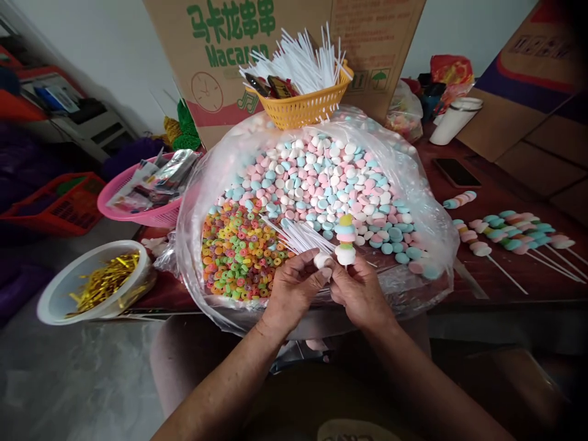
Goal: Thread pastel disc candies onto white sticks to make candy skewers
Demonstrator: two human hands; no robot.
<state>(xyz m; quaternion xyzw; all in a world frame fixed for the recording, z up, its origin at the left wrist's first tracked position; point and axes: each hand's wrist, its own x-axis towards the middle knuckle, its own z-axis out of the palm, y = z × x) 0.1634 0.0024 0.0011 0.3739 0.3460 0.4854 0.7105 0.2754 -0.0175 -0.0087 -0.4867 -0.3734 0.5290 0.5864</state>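
Both my hands meet in front of the candy. My left hand (294, 285) pinches a white marshmallow (322, 261) between thumb and fingers. Beside it, my right hand (361, 288) grips the stick of a candy skewer (346, 242), held upright, with pastel marshmallows and ring candies threaded on it. Just past my fingers lies a bundle of white sticks (305, 237). Ring candies (241, 251) in bright colours are heaped at the left, and pink, white and blue marshmallows (316, 177) fill the back and right of a clear plastic bag (193, 245).
Finished-looking skewers (519, 233) lie in a row at the right, below a phone (456, 173) and a white cup (456, 120). A yellow basket (303, 110) of sticks stands behind. At the left are a pink basket (142, 214) and a bowl (55, 309) of gold ties.
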